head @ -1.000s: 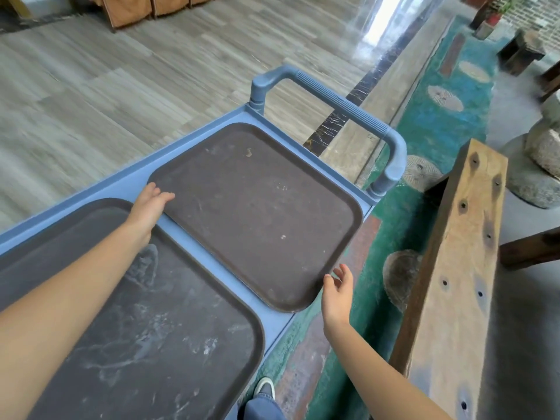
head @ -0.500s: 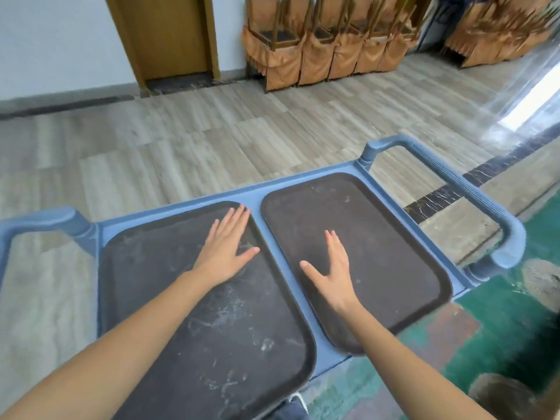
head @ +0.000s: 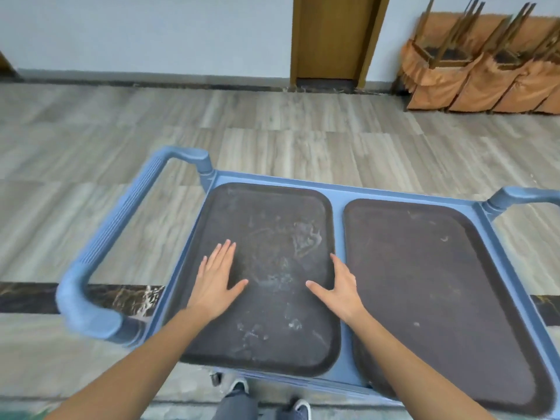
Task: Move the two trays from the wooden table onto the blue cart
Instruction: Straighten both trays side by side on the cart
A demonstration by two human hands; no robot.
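At the near edge of the frame, standing with two shoes (head: 298, 407) just short of the blue cart (head: 338, 194), both bare forearms reaching forward over its top. Resting the left hand (head: 216, 281) flat, fingers spread and released, on the left part of the left tray (head: 266, 277); laying the right hand (head: 341, 287) open and empty along that tray's right rim, thumb pointing inward, gripping nothing. Probably pressing or nudging the tray square into its place, judging by the flat palms, rather than lifting it. Lying side by side on the cart top, both dark trays, the right tray (head: 439, 298) just beside the left with a narrow blue strip between them; no desk showing anywhere, so the carrying looking done. Overhanging the cart's near edge slightly, the front rims of both trays, hence the likely need for a push away from the body. Leaving little spare room: trays nearly filling the surface, raised blue lip along the far side stopping any slide. Flanking the top, a ribbed handle (head: 106, 253) on the left and another handle (head: 515, 197) on the right. Beyond, spreading open and bare, a wood-pattern floor (head: 272, 125), then a doorway (head: 330, 37) and stacked chairs (head: 485, 62) against the far wall.
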